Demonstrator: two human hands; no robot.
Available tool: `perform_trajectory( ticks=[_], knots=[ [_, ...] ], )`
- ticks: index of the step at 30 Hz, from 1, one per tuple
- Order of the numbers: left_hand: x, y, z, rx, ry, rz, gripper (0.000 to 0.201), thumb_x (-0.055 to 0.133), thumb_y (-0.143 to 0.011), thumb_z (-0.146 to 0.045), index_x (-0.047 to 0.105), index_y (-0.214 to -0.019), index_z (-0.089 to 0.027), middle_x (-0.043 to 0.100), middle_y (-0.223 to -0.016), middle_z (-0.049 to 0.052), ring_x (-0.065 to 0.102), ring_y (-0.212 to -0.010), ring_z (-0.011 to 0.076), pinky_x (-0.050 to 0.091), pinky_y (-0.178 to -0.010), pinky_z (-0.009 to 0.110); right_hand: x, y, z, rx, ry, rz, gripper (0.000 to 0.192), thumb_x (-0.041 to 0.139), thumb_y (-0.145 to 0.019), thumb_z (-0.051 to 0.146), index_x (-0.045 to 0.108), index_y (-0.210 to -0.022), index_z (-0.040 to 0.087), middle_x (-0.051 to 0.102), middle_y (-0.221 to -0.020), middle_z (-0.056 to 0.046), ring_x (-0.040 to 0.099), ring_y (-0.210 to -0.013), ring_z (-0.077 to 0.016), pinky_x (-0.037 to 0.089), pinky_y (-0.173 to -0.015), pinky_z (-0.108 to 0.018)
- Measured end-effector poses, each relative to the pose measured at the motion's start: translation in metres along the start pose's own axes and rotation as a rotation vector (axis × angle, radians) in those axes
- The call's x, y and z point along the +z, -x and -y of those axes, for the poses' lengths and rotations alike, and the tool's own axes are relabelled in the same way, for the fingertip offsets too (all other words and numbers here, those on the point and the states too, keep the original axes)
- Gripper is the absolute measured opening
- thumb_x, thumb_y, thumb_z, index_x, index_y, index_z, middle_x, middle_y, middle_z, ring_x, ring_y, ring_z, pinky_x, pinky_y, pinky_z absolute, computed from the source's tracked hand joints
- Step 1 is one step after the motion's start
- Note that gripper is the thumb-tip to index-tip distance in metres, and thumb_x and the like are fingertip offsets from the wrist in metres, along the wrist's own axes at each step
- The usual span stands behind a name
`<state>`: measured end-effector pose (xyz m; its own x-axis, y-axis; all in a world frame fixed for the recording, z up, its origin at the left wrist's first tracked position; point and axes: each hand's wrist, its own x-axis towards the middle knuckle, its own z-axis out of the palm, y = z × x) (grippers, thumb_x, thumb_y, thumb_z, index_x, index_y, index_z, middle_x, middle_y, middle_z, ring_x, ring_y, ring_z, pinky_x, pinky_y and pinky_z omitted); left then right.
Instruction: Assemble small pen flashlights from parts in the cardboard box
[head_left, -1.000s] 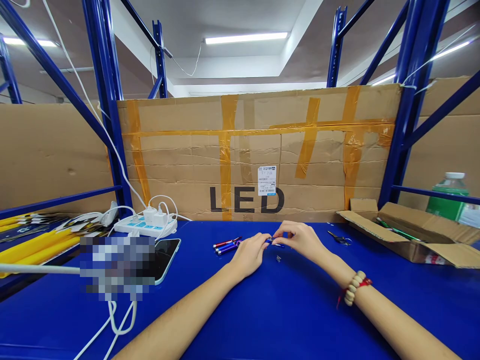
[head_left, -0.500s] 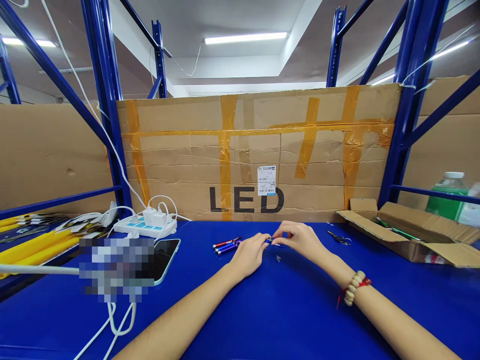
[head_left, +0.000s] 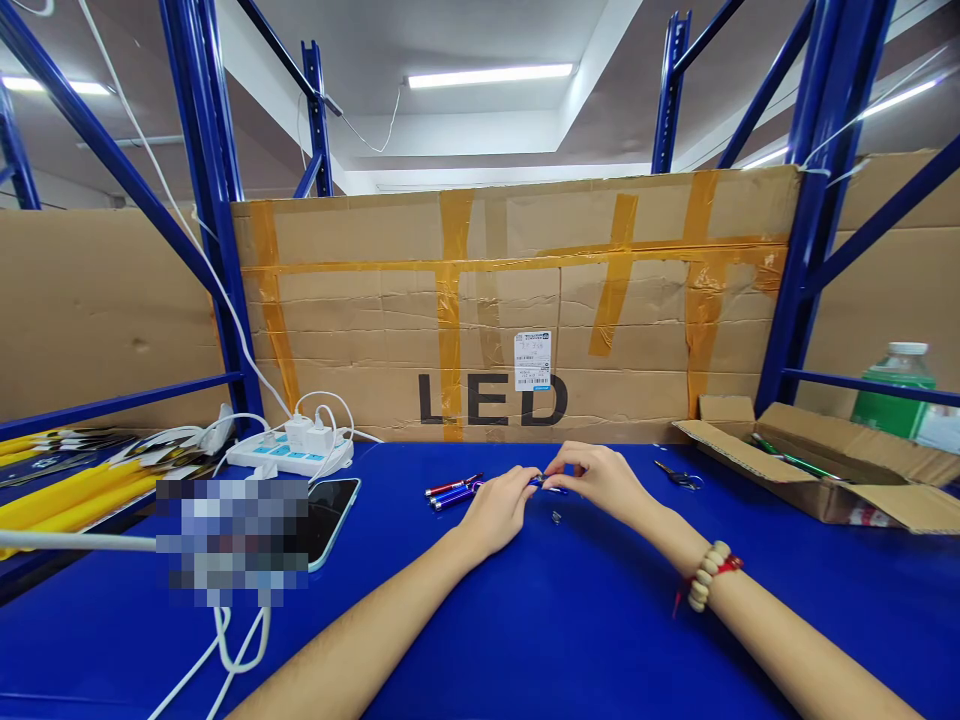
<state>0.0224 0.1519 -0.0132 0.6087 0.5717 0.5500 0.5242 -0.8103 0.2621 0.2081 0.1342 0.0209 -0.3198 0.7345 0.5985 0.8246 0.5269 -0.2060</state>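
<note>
Blue worktop (head_left: 525,620) between blue rack posts (head_left: 217,220), backed by taped cardboard marked "LED" (head_left: 517,310). Left hand (head_left: 499,508) and right hand (head_left: 600,478) meet mid-worktop, fingers grasping a small blue pen-like piece (head_left: 541,483); more pens (head_left: 452,490) lie just left.

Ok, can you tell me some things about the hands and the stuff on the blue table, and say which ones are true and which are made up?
1. Both hands pinch one small blue pen between them. True: the left hand and right hand meet on the blue pen.
2. The spare pens lie right of the hands. False: the spare pens lie to their left.
3. A bead bracelet is on the right wrist. True: the bracelet sits there.
4. The phone is inside the cardboard box. False: the phone lies flat on the table, far from the box.
5. The bottle is red. False: the bottle is green.
</note>
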Motion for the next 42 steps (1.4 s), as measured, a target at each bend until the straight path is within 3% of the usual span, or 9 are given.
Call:
perform_trajectory(
  ticks=[9, 16, 42],
  knots=[
    [0.0011, 0.0004, 0.0015, 0.004, 0.003, -0.005, 0.027, 0.035, -0.090, -0.017, 0.051, -0.111, -0.018, 0.059, -0.102, 0.005, 0.058, -0.089, 0.0170, 0.046, -0.079, 0.028, 0.0001, 0.0009, -0.0005, -0.030, -0.002, -0.015, 0.032, 0.054, -0.080, 0.050, 0.067, -0.073, 0.022, 0.062, -0.073, -0.001, 0.052, -0.060, -0.0099, 0.035, -0.054, -0.022],
    [0.0021, 0.0003, 0.0025, 0.006, 0.020, -0.004, 0.027, 0.035, -0.090, -0.017, 0.050, -0.112, -0.018, 0.058, -0.104, 0.006, 0.058, -0.092, 0.0180, 0.046, -0.080, 0.030, -0.0015, 0.0001, 0.0019, -0.001, 0.000, 0.002, 0.023, 0.060, -0.077, 0.044, 0.067, -0.073, 0.022, 0.062, -0.073, 0.001, 0.051, -0.059, -0.0092, 0.033, -0.054, -0.021],
    [0.0019, 0.0004, 0.0019, 0.012, 0.030, -0.009, 0.027, 0.034, -0.091, -0.017, 0.051, -0.112, -0.018, 0.059, -0.103, 0.005, 0.058, -0.091, 0.0170, 0.046, -0.080, 0.029, 0.0010, 0.0008, -0.0017, -0.012, -0.012, 0.005, 0.028, 0.057, -0.078, 0.048, 0.067, -0.074, 0.022, 0.063, -0.075, 0.000, 0.050, -0.059, -0.0094, 0.034, -0.054, -0.022]
  ],
)
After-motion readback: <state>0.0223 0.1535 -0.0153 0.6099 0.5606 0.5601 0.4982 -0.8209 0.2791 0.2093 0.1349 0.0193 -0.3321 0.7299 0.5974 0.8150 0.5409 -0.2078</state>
